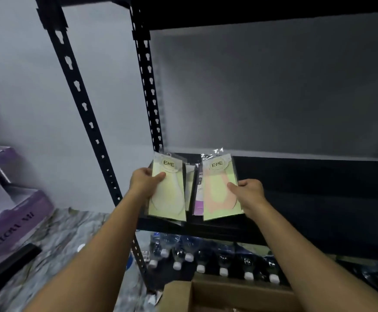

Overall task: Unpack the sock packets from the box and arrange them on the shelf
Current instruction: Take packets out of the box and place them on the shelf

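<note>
My left hand [144, 183] grips a pale yellow sock packet [168, 194] with an "ENE" label, held over the left end of the dark shelf [307, 194]. My right hand [248, 192] holds a second sock packet [219, 188], yellow with a peach sock shape, and a purple-edged packet [198, 199] shows behind it. Both packets are tilted up, their lower edges near the shelf's front edge. More packets show between the two. The open cardboard box [228, 293] sits at the bottom, below my arms.
Black slotted uprights [86, 113] frame the shelf's left side. Several water bottles with white caps [224, 266] lie under the shelf. A purple box and rack [10, 212] stand at the left on the marbled floor [70, 233]. The grey wall is behind.
</note>
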The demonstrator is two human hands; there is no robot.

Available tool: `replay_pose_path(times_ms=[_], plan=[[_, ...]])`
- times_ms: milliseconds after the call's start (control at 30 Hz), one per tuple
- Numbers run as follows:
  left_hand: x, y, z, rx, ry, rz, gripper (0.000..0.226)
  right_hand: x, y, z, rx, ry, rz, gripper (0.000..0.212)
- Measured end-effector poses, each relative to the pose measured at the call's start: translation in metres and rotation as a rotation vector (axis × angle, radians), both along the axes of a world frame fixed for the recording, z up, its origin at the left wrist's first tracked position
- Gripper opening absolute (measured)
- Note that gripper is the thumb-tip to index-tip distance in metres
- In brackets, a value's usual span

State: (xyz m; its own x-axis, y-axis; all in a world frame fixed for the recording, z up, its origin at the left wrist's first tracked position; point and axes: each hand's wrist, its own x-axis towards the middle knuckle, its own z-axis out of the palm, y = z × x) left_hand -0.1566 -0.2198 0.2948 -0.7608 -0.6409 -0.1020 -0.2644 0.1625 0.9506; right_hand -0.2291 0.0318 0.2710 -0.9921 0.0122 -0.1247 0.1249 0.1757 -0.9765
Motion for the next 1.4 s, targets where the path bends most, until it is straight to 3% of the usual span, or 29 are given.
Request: replay_pose_path(times_ms=[167, 300, 467, 600, 667, 867, 1133, 1400], plan=[[-0.031, -0.009, -0.013, -0.25, -0.11, -0.033, 0.028, -0.024, -0.009, -0.008, 0.327, 0.06, 0.014, 0.025], [-0.039, -0.005, -0.02, -0.446, -0.212, -0.07, 0.031, -0.023, -0.013, -0.017, 0.465, 0.099, 0.042, 0.028], [-0.038, 0.004, -0.031, -0.491, -0.244, -0.073, 0.048, -0.017, -0.012, -0.02, 0.529, 0.141, 0.047, 0.034], [-0.025, 0.005, -0.025, -0.504, -0.222, -0.071, 0.035, -0.008, 0.0, -0.015, 0.555, 0.225, 0.047, 0.038], [-0.017, 0.008, -0.021, -0.522, -0.166, -0.04, 0.045, 0.0, 0.01, -0.011, 0.587, 0.302, 0.039, 0.037], [0.041, 0.048, -0.015, -0.784, -0.014, -0.081, 0.039, 0.057, 0.045, -0.013, 0.522, 0.491, 0.078, 0.032], [0.113, 0.136, -0.047, -0.707, 0.173, -0.313, 0.038, 0.127, 0.087, -0.038, 0.503, 0.542, 0.179, 0.039], [0.144, 0.193, -0.126, -0.487, 0.09, -0.474, 0.043, 0.171, 0.134, -0.084, 0.485, 0.488, 0.244, 0.036]])
